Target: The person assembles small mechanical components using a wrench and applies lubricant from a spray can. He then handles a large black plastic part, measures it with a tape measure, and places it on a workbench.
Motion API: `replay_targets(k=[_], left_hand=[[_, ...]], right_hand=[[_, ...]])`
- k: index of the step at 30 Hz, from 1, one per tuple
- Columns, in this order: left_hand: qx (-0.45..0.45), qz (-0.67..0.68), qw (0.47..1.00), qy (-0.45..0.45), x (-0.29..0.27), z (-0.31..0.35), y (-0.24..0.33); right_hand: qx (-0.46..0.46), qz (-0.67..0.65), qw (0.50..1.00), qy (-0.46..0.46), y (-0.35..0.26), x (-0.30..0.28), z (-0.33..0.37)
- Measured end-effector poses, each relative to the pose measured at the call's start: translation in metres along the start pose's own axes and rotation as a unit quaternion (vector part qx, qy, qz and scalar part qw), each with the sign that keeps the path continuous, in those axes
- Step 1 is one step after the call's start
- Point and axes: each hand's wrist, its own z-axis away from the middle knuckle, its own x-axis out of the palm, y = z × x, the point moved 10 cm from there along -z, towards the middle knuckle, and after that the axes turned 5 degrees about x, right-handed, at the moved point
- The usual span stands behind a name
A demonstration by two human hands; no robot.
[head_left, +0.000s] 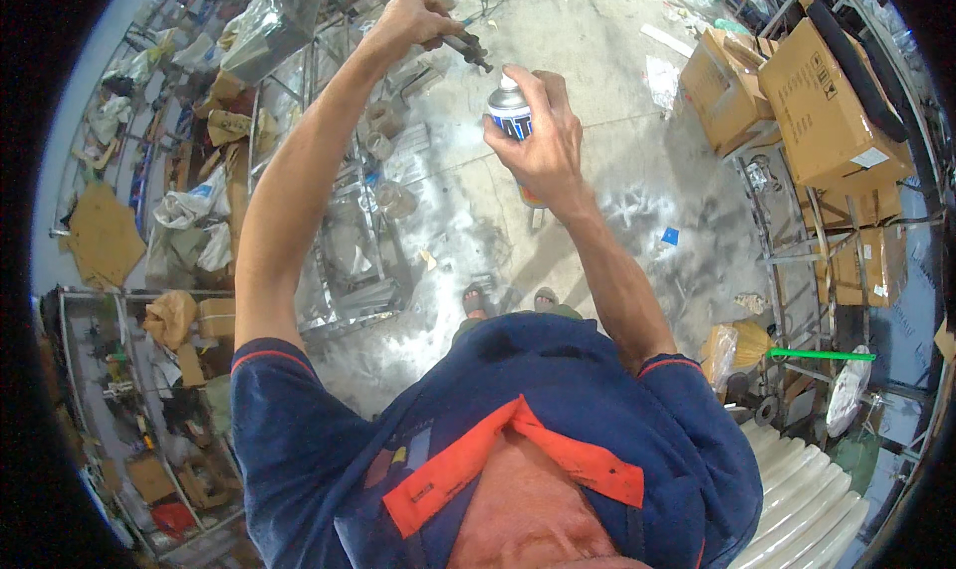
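Spray can sits gripped in my right hand, nozzle aimed at the small dark metal part pinched in my left hand just above. Spraying seems underway; next, I'd turn the part to coat its other sides.

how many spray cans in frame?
1. The spray can is gripped in the right hand, held up beside the small dark metal part in the left hand. Others may hide in the clutter.

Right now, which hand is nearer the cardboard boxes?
Right. The right hand, holding the spray can, is closer to the boxes; the left hand, gripping a small metal part, is farther away.
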Motion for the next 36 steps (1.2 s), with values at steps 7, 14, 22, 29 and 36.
replay_targets(k=[7,14,22,29,36], left_hand=[[0.009,0.023,1.000,0.000,-0.006,0.011,0.008],[0.013,0.184,0.981,0.063,-0.025,0.040,-0.018],[-0.020,0.375,0.921,0.107,-0.033,0.078,-0.059],[-0.042,0.382,0.909,0.163,-0.040,0.104,-0.080],[-0.052,0.487,0.844,0.220,-0.029,0.164,-0.121]], right_hand=[[0.035,0.002,0.999,-0.019,0.007,0.001,0.003],[0.011,-0.026,1.000,0.011,-0.001,-0.014,0.011],[-0.034,-0.052,0.998,-0.014,-0.023,0.002,0.013],[-0.082,-0.055,0.995,-0.017,-0.042,0.017,0.002],[-0.020,-0.057,0.996,-0.070,-0.005,0.037,0.033]])
